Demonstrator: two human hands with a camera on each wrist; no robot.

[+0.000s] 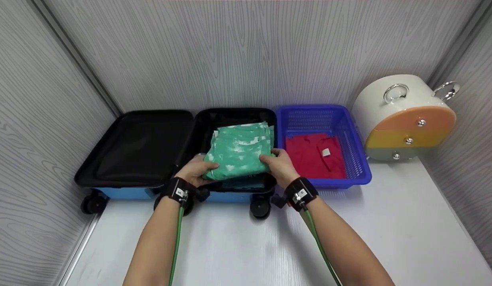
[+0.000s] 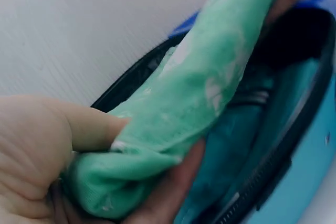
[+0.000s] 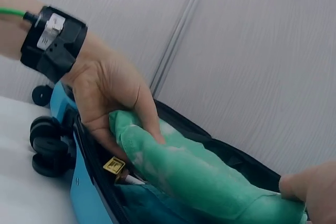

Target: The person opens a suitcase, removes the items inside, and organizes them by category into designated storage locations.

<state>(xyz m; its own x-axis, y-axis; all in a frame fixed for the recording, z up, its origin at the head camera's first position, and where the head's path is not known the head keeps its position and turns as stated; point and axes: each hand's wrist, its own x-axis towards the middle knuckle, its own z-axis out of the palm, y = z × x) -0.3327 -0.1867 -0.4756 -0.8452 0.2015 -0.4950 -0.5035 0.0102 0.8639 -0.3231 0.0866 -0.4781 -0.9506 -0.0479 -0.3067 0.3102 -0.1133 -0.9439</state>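
A folded green garment with white tie-dye patches (image 1: pixel 240 149) is held over the right half of an open blue suitcase (image 1: pixel 230 196). My left hand (image 1: pixel 195 170) grips its near left corner, thumb on top and fingers underneath. At the near right corner, my right hand (image 1: pixel 281 166) pinches it the same way. In the left wrist view the cloth (image 2: pixel 194 87) looks thick and folded over at its edge. Below it, the teal lining (image 3: pixel 152 203) shows inside the case, with a small yellow tag (image 3: pixel 114 165) near the rim.
To the left lies the suitcase's other half (image 1: pixel 142 147), black inside. A blue plastic basket (image 1: pixel 359 159) on the right contains a folded red garment (image 1: pixel 313 155). Farther right stands a rounded white box (image 1: pixel 405 115) with coloured drawers. Black wheels (image 1: pixel 260 206) stick out from the case's near side.
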